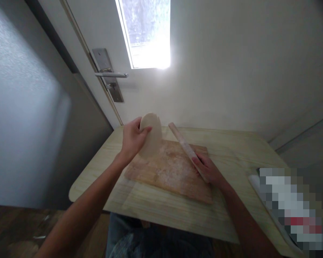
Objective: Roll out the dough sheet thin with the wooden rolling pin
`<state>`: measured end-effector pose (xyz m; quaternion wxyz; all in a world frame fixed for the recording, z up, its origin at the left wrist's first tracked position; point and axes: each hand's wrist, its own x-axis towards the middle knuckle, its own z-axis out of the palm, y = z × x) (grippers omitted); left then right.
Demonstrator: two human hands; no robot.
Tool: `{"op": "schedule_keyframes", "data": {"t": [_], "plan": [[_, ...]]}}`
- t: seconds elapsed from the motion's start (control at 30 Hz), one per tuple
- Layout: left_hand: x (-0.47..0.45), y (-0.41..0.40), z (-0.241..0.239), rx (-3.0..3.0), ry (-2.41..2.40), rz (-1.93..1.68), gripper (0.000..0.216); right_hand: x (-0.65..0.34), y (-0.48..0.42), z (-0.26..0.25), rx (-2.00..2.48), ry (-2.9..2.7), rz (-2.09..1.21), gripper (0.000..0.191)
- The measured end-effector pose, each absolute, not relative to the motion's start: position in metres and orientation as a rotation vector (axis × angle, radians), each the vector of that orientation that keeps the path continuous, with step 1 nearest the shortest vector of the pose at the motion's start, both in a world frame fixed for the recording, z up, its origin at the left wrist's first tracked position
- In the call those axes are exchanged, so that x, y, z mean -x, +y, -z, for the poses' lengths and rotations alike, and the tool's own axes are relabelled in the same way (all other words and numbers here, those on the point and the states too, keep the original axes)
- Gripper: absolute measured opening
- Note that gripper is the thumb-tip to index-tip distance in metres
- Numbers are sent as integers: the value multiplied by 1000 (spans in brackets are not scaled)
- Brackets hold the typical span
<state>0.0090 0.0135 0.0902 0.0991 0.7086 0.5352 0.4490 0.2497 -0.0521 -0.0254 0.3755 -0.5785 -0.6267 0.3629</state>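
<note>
My left hand (134, 138) pinches a flat, pale oval sheet of dough (153, 138) by its side, thumb on the near face. The dough hangs upright over the left part of a wooden board (169, 175), which is dusted with flour. In my right hand (206, 166) is a thin wooden rolling pin (181, 141), gripped near its lower end. The pin slants up and to the left across the board's right side, its far tip past the board's back edge. My right fingers are wrapped around it.
The board lies on a light wood-grain table (231, 143) against a white door with a metal handle (111, 74) and a bright window (150, 36). A grey panel (29, 125) stands at the left. A blurred-out object (293, 204) lies at the table's right.
</note>
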Motion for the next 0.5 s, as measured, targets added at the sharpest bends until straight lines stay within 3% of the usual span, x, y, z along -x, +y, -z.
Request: {"op": "schedule_keyframes", "data": {"t": [0.13, 0.27, 0.5], "plan": [[-7, 3, -110, -2331, 1819, -1213, 11, -251, -52, 25, 1509, -1628, -920, 35], [-22, -10, -73, -2389, 1606, -952, 4, -252, -51, 25, 1509, -1643, -908, 37], [-65, -56, -6, -2719, 1419, -129, 38, -251, -53, 24, 1540, -1589, -950, 41]]}}
